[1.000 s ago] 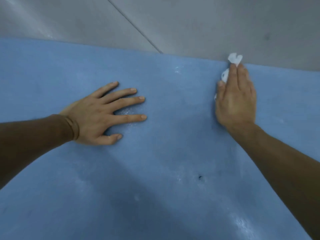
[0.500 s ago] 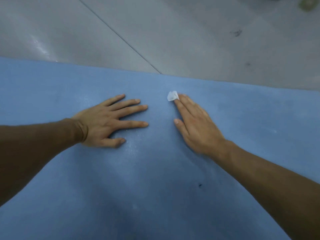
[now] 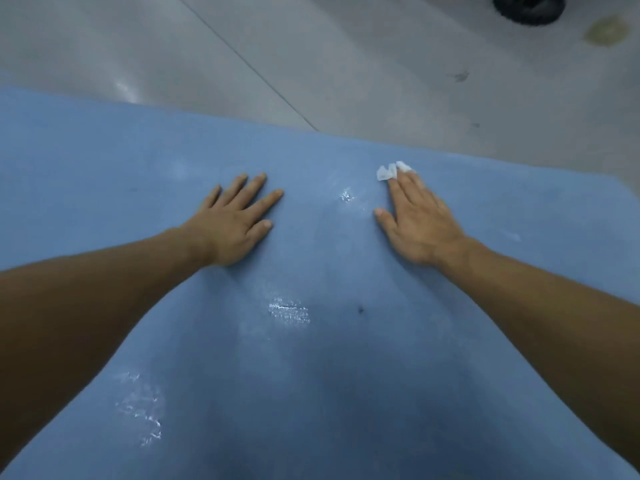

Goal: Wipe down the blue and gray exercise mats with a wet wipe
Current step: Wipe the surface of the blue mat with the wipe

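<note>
This is an indoor room with a hard floor, seemingly an exercise or gym space, though nothing settles it. A blue foam mat [image 3: 311,375] lies flat on the floor [image 3: 381,64], spreading under and around both grips. Wet, shiny patches [image 3: 289,311] lie nearer the person than the left grip [image 3: 232,223]. Beyond the grips the floor is smooth, pale grey and glossy, crossed diagonally by a thin dark seam [image 3: 242,58]. Far beyond the right grip [image 3: 420,220] are a dark round object [image 3: 528,8] cut off by the frame edge, a yellowish stain [image 3: 606,29] near it, and small dark scuffs [image 3: 459,76].
</note>
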